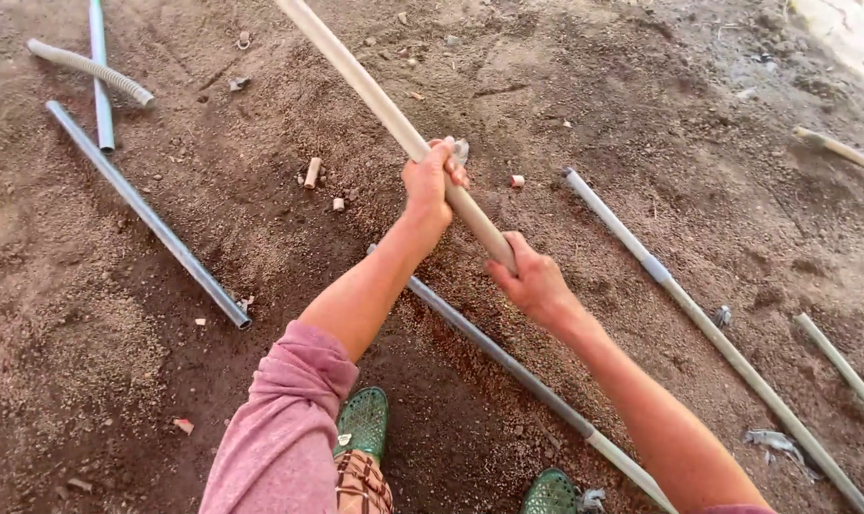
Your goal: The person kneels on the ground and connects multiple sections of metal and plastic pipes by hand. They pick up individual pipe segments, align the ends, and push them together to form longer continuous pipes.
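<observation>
I see both hands closed on the beige pipe (384,109): left hand (430,186) toward 11 o'clock, right hand (532,284) lower, staggered for leverage.

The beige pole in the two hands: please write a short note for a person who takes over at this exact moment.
Left hand: closed around the beige pole, higher up its length.
Right hand: closed around the same pole at its near end.
The pole is off the ground, slanting away toward the upper left, over bare soil.
On the ground: a grey pipe at left, another grey pipe passing under the arms, a long pole at right, short cut pieces near the left hand.
Done: pole lifted, both grips firm.
Left: I cannot tell from this view; the pole's far end is out of frame.
</observation>
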